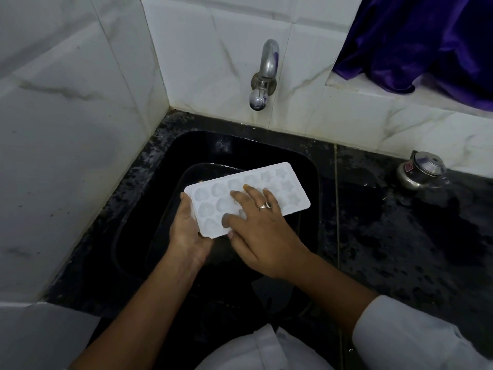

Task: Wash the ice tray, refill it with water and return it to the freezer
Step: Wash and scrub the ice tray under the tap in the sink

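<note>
Several ice tray (289,184) cavities hide under the right hand (260,233).

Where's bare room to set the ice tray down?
Free: the black counter right of the sink, bordered by the steel pot and tiled wall; it looks wet. Crowded: the sink, where a dark tub sits below the ice tray, left hand and right hand.

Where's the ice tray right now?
Centre of the head view: the ice tray is over the black sink, below the tap, left hand gripping its near end, right hand resting on top.
</note>
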The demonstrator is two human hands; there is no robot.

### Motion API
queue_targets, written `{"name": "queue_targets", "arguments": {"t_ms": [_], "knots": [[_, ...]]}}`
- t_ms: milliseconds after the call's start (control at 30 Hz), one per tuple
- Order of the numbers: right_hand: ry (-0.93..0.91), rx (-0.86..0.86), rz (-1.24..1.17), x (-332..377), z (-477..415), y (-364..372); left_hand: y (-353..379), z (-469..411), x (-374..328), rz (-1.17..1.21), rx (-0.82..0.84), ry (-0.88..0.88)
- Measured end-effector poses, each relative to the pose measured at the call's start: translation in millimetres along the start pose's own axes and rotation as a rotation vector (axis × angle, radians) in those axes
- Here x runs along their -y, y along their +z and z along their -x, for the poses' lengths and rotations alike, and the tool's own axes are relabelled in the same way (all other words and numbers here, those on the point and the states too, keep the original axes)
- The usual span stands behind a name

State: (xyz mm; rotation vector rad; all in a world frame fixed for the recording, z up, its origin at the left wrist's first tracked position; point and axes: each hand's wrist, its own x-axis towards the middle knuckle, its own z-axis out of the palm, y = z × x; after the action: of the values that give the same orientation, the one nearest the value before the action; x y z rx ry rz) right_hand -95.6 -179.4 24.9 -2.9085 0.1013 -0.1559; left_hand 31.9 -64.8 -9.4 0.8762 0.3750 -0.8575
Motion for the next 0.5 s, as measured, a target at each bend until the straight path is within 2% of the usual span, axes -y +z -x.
{"name": "queue_targets", "arguments": {"t_ms": [100,500], "knots": [[0.041,-0.011,-0.041,-4,-1,-3,0,-1,0,-0.004,0.011,0.008],[0.016,-0.015,0.052,7,4,5,9,7,2,0.019,-0.019,-0.003]]}}
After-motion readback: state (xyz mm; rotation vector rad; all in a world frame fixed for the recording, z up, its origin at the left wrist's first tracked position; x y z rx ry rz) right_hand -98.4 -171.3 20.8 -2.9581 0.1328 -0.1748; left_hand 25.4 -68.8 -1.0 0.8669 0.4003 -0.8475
